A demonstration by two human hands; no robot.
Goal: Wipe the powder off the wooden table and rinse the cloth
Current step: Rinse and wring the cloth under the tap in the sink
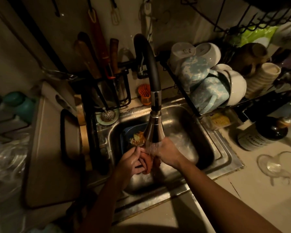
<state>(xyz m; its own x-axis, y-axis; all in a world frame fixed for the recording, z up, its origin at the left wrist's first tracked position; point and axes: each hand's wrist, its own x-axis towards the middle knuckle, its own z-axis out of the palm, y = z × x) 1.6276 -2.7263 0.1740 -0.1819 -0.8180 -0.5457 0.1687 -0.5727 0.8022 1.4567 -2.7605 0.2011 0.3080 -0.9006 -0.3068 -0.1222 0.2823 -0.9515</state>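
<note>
**In the sink point(191, 132), the cloth point(147, 163) under running water**

Over the steel sink, a reddish-orange cloth is held bunched between the two hands, directly below the spray head of the black faucet point(154, 130). Water falls on the cloth. The left hand point(133, 163) has its fingers curled around one end and grips it. The right hand point(168, 153) closes over the other end with its back turned up, and its fingertips are hidden.

Just behind the hands, at the left of the basin, stands a blue tub point(124, 137) with food scraps inside. An orange brush point(144, 93) stands in a small cup on the ledge behind the sink. To the right, a black dish rack point(180, 91) carries white and light-blue bowls. On the counter further right lies a dark bottle point(265, 133). A pale cutting board point(49, 148) lies left of the sink.
</note>
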